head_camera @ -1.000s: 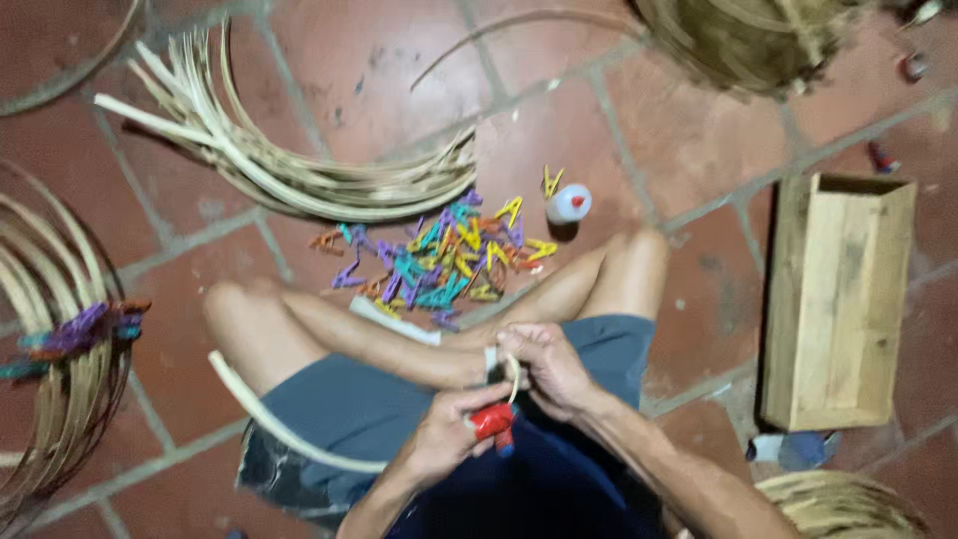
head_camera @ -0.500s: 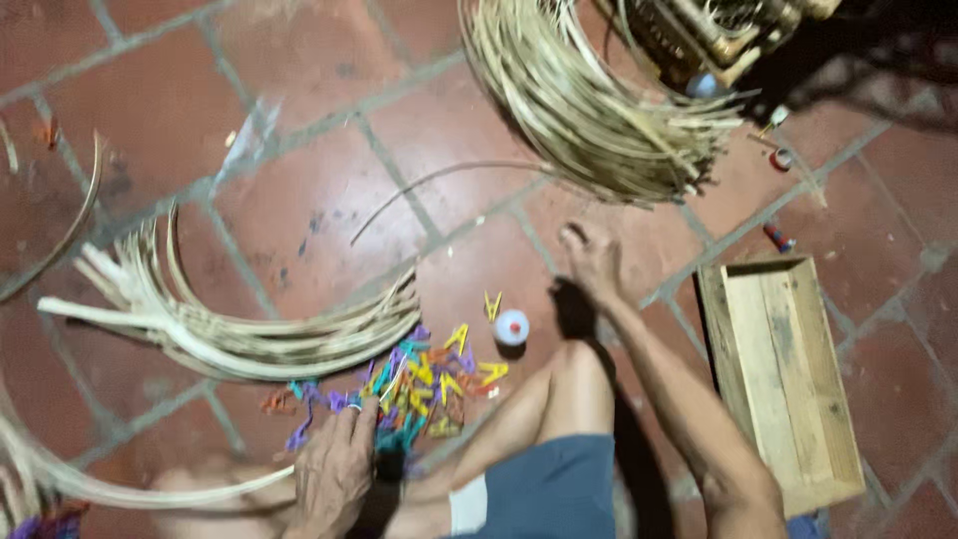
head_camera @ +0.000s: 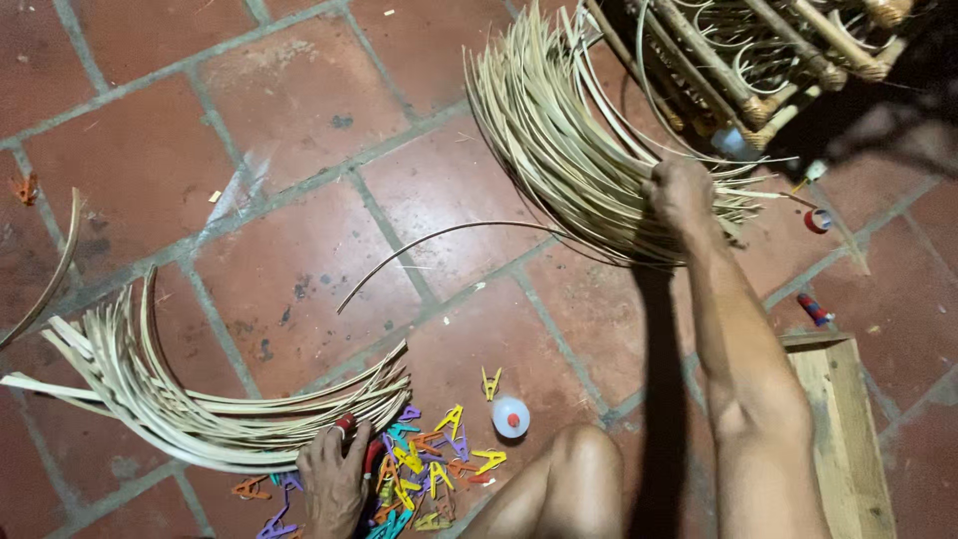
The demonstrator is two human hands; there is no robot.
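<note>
My right hand (head_camera: 681, 195) is stretched far forward, its fingers closed on the near edge of a curved bundle of pale bamboo strips (head_camera: 559, 140). Low in view, my left hand (head_camera: 334, 481) rests on the floor, gripping a red-handled tool (head_camera: 357, 439). It lies between a second curved bundle of strips (head_camera: 180, 409) and a heap of coloured plastic clips (head_camera: 429, 469). My bent knee (head_camera: 579, 469) is beside the clips.
A small white bottle with a red cap (head_camera: 510, 417) stands by the clips. A single thin curved strip (head_camera: 439, 240) lies on the red tile floor. A wooden box (head_camera: 843, 429) sits at the right. A woven rattan frame (head_camera: 768, 50) fills the top right.
My right hand left the tool at my lap and reached forward, first over the floor and now onto the far bundle. My left hand carried the red tool down beside the clips.
</note>
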